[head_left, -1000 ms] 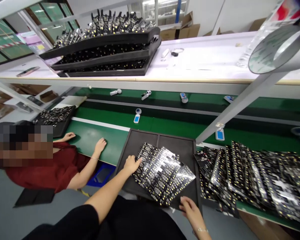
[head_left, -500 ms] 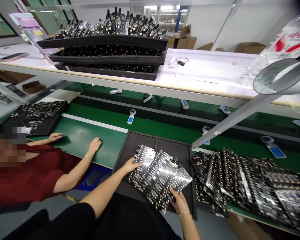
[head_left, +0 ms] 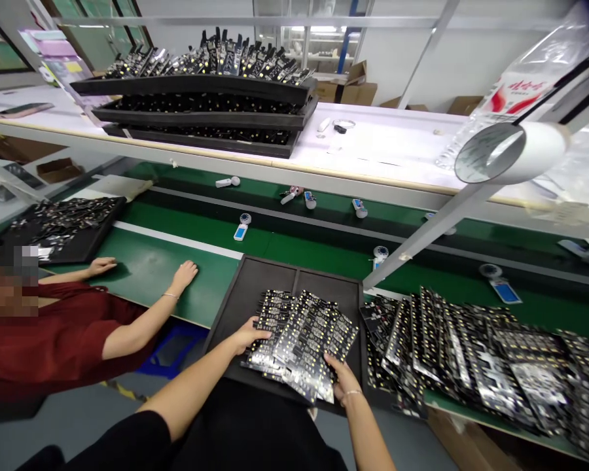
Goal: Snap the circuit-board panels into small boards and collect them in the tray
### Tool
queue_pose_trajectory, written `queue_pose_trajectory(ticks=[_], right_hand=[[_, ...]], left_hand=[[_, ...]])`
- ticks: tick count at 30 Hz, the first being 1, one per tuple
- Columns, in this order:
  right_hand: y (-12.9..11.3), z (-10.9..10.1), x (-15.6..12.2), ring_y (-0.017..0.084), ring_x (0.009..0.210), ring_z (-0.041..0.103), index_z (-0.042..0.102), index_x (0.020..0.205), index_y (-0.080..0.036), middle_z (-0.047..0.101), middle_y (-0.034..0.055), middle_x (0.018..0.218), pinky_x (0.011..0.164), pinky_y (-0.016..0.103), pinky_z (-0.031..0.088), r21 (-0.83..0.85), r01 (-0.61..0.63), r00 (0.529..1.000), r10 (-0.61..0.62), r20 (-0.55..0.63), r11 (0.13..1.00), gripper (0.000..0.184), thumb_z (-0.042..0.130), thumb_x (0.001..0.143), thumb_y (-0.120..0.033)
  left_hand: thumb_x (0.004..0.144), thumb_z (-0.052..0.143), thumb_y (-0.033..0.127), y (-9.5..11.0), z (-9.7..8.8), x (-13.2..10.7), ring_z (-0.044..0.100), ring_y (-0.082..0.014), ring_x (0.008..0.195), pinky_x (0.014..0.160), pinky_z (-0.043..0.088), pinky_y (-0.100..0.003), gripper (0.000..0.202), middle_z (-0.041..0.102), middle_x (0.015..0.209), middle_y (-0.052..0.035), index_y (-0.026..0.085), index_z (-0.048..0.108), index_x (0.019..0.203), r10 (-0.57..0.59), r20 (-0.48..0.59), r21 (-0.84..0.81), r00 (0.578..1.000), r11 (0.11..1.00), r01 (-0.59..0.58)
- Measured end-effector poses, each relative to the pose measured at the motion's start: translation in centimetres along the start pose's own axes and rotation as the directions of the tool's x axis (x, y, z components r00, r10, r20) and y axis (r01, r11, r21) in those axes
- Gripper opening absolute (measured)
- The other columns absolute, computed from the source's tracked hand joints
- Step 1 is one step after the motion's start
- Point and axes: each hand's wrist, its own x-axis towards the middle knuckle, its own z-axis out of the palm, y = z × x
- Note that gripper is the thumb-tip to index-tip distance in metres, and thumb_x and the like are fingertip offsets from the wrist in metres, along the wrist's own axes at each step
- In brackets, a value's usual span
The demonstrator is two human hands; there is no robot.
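Note:
Several black circuit board panels [head_left: 307, 340], dotted with yellowish-white components, are fanned out between my hands. My left hand [head_left: 248, 335] grips their left edge, thumb on top and the other fingers mostly hidden beneath. On the right edge, my right hand [head_left: 341, 379] is closed the same way. Below the panels lies a black divided tray [head_left: 243, 281], tilted toward me at the bench edge. Right beside the tray, a long row of similar board panels [head_left: 471, 360] leans in overlapping stacks.
A co-worker in a red sleeve [head_left: 127, 320] sits at left, hands on the green bench, near a tray of boards [head_left: 73, 226]. White handheld devices [head_left: 243, 227] lie on the green belt. A slanted metal post [head_left: 422, 239] rises at right. Stacked trays [head_left: 196, 118] fill the shelf above.
The held panels have tilted and shifted between my hands, their glare moving to the lower edge. My view has turned slightly right. Devices on the belt appear farther left.

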Motion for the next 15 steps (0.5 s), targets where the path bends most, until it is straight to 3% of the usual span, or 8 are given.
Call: queue_pose_trajectory(ticks=[3,8,11,15], right_hand=[[-0.6,0.3,-0.3,0.031,0.083,0.071,0.068,0.096,-0.015,0.077,0.0092,0.085,0.082,0.046,0.055,0.005,0.046,0.998,-0.046,0.042,0.999,0.067,0.090,0.038,-0.040],[-2.8,-0.4,-1.4,0.030,0.089,0.069,0.069,0.096,-0.016,0.076,0.0087,0.094,0.091,0.045,0.051,-0.056,0.196,0.979,-0.192,0.070,0.979,0.063,0.090,0.041,-0.038],[-5.0,-2.3,-2.5,0.031,0.092,0.068,0.070,0.095,-0.017,0.076,0.0094,0.097,0.092,0.046,0.050,-0.139,0.261,0.965,-0.254,0.065,0.955,0.058,0.088,0.045,-0.038],[-8.2,-6.0,-3.7,0.032,0.096,0.067,0.069,0.097,-0.016,0.075,0.0102,0.098,0.093,0.045,0.050,-0.284,0.291,0.956,-0.293,0.036,0.914,0.056,0.084,0.050,-0.042]], left_hand=[[0.039,0.092,0.035,-0.3,0.5,-0.9,0.066,-0.0298,0.105,0.096,0.047,-0.043,0.086,0.072,0.109,-0.0116,0.017,0.054,0.114,0.060,-0.011,-0.060,0.998,0.996,-0.060],[0.051,0.088,0.041,0.1,1.8,-2.5,0.064,-0.0312,0.110,0.096,0.048,-0.042,0.081,0.070,0.115,-0.0130,0.018,0.051,0.120,0.135,0.012,-0.092,0.991,0.987,-0.133],[0.059,0.084,0.041,0.6,4.0,-2.7,0.063,-0.0318,0.112,0.093,0.050,-0.042,0.077,0.067,0.121,-0.0143,0.019,0.047,0.124,0.173,0.069,-0.071,0.983,0.983,-0.168],[0.069,0.077,0.039,0.9,8.4,-1.6,0.063,-0.0297,0.112,0.093,0.050,-0.041,0.074,0.064,0.126,-0.0161,0.018,0.041,0.130,0.209,0.142,0.034,0.968,0.976,-0.215]])
